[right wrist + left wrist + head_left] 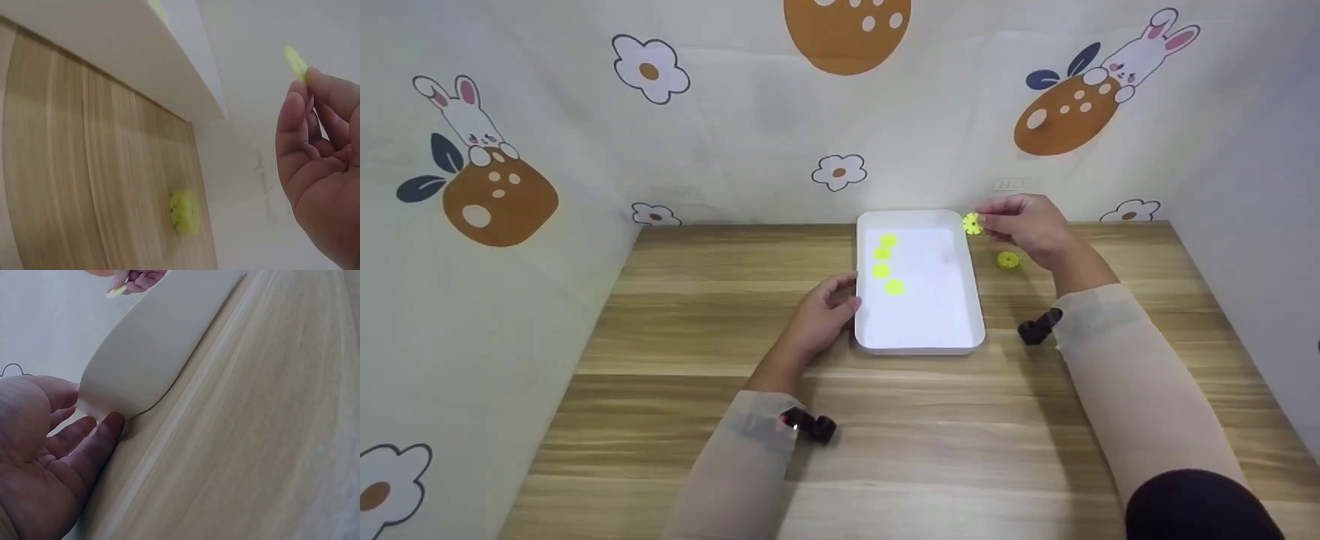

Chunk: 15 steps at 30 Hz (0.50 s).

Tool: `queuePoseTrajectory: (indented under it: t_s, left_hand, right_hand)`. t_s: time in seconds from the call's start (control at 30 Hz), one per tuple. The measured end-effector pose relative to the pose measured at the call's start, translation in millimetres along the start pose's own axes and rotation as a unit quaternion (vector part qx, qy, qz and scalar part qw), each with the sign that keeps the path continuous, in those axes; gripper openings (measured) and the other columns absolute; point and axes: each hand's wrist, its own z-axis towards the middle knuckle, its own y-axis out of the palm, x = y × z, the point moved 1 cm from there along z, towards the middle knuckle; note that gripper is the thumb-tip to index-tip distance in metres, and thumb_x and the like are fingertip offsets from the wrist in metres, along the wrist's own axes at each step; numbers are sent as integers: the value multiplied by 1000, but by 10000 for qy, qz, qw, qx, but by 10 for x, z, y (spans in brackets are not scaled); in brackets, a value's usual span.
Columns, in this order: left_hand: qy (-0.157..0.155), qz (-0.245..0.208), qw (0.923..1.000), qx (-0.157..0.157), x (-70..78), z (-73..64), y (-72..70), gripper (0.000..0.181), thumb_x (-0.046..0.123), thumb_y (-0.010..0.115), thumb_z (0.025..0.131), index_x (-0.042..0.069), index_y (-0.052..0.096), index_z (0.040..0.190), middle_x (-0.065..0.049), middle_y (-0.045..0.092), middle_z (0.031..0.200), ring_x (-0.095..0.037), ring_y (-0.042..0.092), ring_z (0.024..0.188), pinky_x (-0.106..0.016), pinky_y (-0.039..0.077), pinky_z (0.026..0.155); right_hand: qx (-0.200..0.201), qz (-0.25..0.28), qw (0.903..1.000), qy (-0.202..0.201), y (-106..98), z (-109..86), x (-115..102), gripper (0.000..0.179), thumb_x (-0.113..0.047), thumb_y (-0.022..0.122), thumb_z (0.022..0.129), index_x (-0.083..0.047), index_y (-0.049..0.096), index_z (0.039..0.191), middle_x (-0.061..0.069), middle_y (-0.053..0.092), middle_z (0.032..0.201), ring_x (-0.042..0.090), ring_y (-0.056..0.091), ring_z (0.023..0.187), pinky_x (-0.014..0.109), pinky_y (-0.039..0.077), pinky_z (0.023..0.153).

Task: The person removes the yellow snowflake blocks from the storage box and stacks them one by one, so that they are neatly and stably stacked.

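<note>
A white rectangular tray (919, 330) sits on the table with several bright yellow discs (894, 287) lying in its left half. My left hand (829, 311) is at the tray's left side, fingertips touching the outside of its wall; the left wrist view shows the hand (50, 450) half-curled there, not wrapped round the wall. Above the tray's far right corner, my right hand (1027, 225) pinches one notched yellow plastic disc (972, 223) between thumb and fingertips. The right wrist view shows this disc (295, 63) nearly edge-on. Below that hand stands a small pile of yellow discs (1009, 259).
The wood-grain table (675, 330) meets a patterned wall covering (750, 135) close behind the tray. Each sleeve carries a small black wrist camera, the left one (810, 425) and the right one (1040, 327), just behind the hands.
</note>
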Motion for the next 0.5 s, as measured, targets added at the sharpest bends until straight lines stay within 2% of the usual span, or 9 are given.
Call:
queuePoseTrajectory:
  t_s: [0.3, 0.5]
  left_hand:
    - [-98, 115, 9999, 61, 5, 8, 0, 52, 17, 66, 107, 14, 53, 157, -9, 57, 159, -25, 58, 146, -41, 56, 115]
    - [7, 5, 10000, 21, 6, -10, -2, 52, 16, 67, 106, 13, 53, 157, -11, 56, 161, -27, 56, 148, -43, 55, 116]
  right_hand:
    - [-66, -103, 9989, 450, -302, -38, 240, 37, -18, 72, 104, 0, 68, 136, -8, 74, 104, 11, 74, 96, 26, 64, 94]
    - [-189, 124, 9960, 868, -398, -54, 411, 42, -16, 68, 106, 2, 61, 143, -8, 74, 101, 9, 72, 91, 26, 64, 92]
